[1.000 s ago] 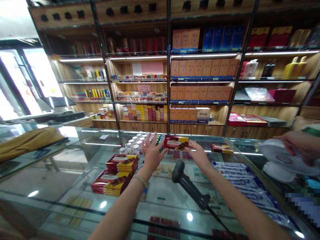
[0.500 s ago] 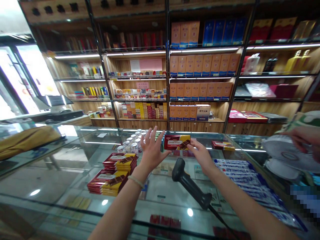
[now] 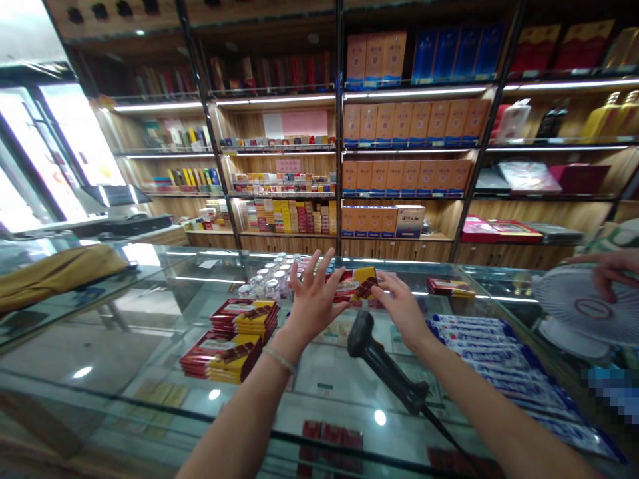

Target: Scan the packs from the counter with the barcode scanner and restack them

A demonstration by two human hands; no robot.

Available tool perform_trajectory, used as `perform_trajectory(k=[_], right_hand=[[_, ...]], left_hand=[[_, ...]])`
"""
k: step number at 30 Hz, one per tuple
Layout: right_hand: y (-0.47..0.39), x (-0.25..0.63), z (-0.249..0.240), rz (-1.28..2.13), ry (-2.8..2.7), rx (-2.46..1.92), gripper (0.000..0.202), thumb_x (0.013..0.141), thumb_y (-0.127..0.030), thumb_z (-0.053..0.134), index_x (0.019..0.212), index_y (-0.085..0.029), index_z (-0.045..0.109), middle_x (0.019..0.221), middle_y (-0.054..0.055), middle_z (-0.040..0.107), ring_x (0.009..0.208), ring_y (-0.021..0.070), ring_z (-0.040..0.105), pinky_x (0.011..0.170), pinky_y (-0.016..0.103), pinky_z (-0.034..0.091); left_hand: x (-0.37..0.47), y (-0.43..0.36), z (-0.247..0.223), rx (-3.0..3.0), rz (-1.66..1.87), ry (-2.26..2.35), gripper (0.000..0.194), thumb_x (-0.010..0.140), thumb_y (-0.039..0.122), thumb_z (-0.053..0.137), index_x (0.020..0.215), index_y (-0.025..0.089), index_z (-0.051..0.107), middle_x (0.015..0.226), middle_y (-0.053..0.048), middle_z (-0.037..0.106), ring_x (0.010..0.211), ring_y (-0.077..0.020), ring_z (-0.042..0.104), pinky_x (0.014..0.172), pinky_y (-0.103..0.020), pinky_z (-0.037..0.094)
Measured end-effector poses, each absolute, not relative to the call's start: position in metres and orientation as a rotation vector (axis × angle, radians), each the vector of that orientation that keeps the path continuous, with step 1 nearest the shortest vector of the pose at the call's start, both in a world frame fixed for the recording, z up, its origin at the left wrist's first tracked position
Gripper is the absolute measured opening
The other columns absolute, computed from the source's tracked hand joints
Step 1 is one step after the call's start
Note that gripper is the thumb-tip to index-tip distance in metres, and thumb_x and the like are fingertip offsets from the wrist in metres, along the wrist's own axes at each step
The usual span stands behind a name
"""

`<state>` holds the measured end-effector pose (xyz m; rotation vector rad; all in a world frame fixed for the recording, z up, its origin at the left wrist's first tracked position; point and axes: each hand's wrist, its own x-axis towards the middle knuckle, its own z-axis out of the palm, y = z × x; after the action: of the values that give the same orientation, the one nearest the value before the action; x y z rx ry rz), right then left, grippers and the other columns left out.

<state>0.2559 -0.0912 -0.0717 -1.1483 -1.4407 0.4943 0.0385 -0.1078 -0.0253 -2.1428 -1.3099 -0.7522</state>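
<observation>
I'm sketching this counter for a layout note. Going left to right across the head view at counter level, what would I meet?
Mustard-brown fabric, red-and-yellow packet stacks, left hand, packet between the hands, right hand, lone packet, white fan.

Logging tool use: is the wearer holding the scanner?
No, the left hand and right hand are at the chocolate packet, apart from the scanner.

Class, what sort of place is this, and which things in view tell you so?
Most likely a shop: orange boxes stand in rows on lit wall shelves, stacked red-and-yellow packs lie on a glass counter, and a corded handheld scanner is beside them.
</observation>
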Motion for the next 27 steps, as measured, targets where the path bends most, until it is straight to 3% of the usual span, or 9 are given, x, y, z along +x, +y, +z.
perform_trajectory(k=[9,14,19,24,27], right_hand=[[-0.121,0.233,-0.054,0.316,-1.540,-1.120,0.029,0.086,-0.055,0.066,0.082,-0.028,0.074,0.152,0.005,0.055,0.150,0.0309,0.033,0.123,0.061,0.021],[-0.137,0.229,-0.046,0.267,-1.820,-0.994,0.032,0.093,-0.053,0.059,0.106,-0.030,0.076,0.165,0.003,0.037,0.156,0.0300,0.022,0.124,0.061,0.019],[-0.130,0.247,-0.045,0.110,-1.836,-1.036,0.035,0.100,-0.043,0.046,0.121,-0.033,0.071,0.163,0.002,0.041,0.155,0.0279,0.025,0.122,0.058,0.025],[-0.113,0.261,-0.055,-0.100,-1.839,-1.217,0.045,0.094,-0.032,0.050,0.139,-0.032,0.058,0.163,0.005,0.041,0.152,0.0305,0.029,0.118,0.061,0.027],[-0.110,0.261,-0.061,-0.183,-1.918,-1.275,0.065,0.090,-0.038,0.060,0.152,-0.032,0.043,0.167,0.008,0.032,0.155,0.0316,0.023,0.119,0.060,0.025]], left_hand=[[0.040,-0.105,-0.031,-2.087,-0.839,-1.256,0.059,0.082,0.052,0.070,0.131,0.021,0.060,0.166,-0.016,0.032,0.154,-0.0370,0.025,0.126,-0.058,-0.009],[0.038,-0.104,-0.031,-2.083,-0.956,-1.265,0.060,0.076,0.049,0.075,0.128,0.022,0.061,0.166,-0.019,0.031,0.154,-0.0387,0.025,0.125,-0.061,-0.001],[0.031,-0.100,-0.030,-2.087,-1.061,-1.337,0.062,0.074,0.050,0.079,0.131,0.032,0.063,0.170,-0.014,0.017,0.156,-0.0419,0.017,0.123,-0.066,0.004],[0.025,-0.098,-0.029,-2.196,-1.106,-1.296,0.071,0.073,0.062,0.080,0.134,0.031,0.063,0.172,-0.012,0.002,0.156,-0.0464,0.007,0.122,-0.067,0.008],[0.024,-0.099,-0.028,-2.318,-1.094,-1.213,0.077,0.071,0.067,0.080,0.136,0.030,0.062,0.172,-0.010,-0.003,0.156,-0.0468,0.006,0.123,-0.066,0.010]])
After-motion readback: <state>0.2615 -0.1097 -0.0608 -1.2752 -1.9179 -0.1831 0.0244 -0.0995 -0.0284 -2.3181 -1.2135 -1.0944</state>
